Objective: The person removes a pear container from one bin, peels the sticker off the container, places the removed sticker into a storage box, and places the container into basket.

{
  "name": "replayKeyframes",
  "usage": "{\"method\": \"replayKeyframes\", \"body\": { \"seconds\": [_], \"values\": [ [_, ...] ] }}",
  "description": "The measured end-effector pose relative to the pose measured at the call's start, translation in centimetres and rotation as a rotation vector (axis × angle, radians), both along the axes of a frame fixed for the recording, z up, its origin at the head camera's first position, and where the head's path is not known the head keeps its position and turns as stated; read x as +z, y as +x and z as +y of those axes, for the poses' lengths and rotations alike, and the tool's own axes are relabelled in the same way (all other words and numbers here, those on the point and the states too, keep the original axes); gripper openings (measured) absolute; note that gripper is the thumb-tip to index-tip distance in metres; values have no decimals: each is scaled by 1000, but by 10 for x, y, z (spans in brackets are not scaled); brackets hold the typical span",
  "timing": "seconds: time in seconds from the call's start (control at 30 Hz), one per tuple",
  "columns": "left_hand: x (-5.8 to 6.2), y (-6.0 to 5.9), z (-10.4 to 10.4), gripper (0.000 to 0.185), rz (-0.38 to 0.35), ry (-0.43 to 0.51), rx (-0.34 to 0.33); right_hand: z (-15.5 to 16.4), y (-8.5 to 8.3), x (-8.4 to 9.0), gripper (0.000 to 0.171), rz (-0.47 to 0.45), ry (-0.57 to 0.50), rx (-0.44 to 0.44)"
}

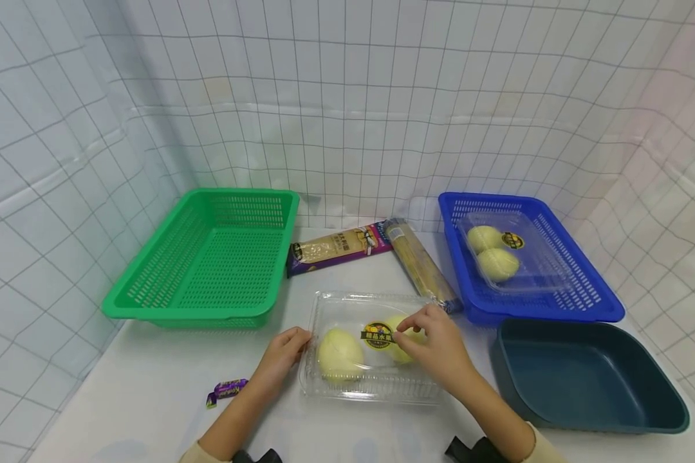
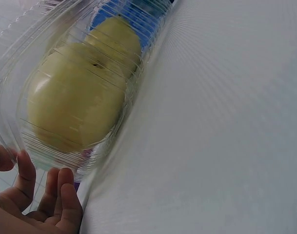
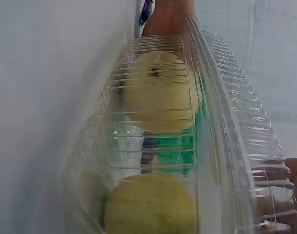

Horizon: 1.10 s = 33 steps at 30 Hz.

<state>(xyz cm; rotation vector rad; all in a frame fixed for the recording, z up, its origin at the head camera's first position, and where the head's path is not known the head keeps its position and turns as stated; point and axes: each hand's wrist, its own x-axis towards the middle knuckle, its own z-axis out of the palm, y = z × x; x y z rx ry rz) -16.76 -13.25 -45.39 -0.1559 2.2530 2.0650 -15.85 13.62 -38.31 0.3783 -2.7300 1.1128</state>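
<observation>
Clamshell box (image 1: 376, 347) of clear ribbed plastic lies flat on the table (image 1: 150, 399), directly in front of the person, between the green basket (image 1: 208, 257) and the dark teal tub (image 1: 591, 379). It contains two pale yellow fruits (image 1: 340, 354), and a round label sits on its lid.

The left hand (image 1: 280, 357) rests against the box's left end. Its fingers (image 2: 60, 195) appear loosely curled at the plastic edge, and the wrist view does not show whether they actually pinch it. The likely purpose is to brace the box against sliding.

The right hand (image 1: 434, 344) lies on top of the lid at the right half, fingertips bent down beside the label. This grip appears to be a light press on the lid, not a full wrap around the box.

Behind the box, two long packets (image 1: 336, 247) lie on the table in a V between the baskets. The blue basket (image 1: 527, 257) at the right holds a second, similar clamshell with two fruits. A small purple-wrapped candy (image 1: 227, 390) lies near the left forearm.
</observation>
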Motion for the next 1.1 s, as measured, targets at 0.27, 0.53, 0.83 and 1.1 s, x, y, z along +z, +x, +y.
{"method": "replayKeyframes", "body": {
  "seconds": [0.27,0.53,0.83,1.1],
  "values": [
    [-1,1,0,25,6,-5,1,-8,1,-1,12,35,99,-33],
    [3,1,-1,26,9,-3,-8,-10,2,-1,12,37,137,-37],
    [2,1,0,25,10,-3,-5,-12,2,1,10,20,138,-45],
    [2,1,1,25,3,-2,-3,-13,2,-1,11,7,119,-67]
  ]
}}
